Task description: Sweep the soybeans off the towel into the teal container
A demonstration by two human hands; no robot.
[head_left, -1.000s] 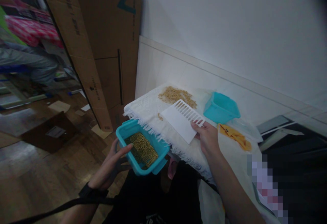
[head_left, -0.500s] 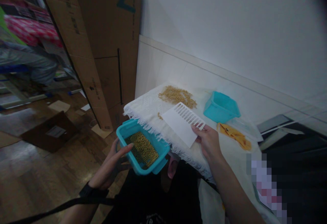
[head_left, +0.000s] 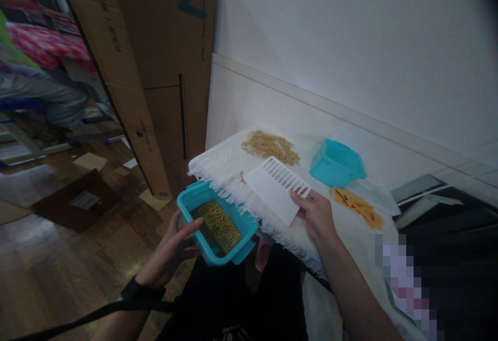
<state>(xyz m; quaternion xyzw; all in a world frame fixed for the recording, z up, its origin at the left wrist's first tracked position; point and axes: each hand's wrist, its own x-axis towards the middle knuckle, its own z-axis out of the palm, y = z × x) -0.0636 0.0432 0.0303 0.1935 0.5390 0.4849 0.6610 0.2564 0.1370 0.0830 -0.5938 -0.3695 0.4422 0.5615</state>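
Though the tub's (head_left: 247, 227) underside is hidden, it is gripped by the left hand (head_left: 171, 250), the scraper (head_left: 272, 193) by the right hand (head_left: 317, 216).

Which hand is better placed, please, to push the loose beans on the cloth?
Right: the right hand holds the white scraper near the bean pile, while the left hand holds the teal tub.

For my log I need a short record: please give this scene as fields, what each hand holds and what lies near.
left hand: holds teal tub below the cloth edge
tub contents: greenish beans
right hand: grips white slotted scraper on the white cloth
also on cloth: bean pile, second teal tub, yellow item
background: cardboard boxes
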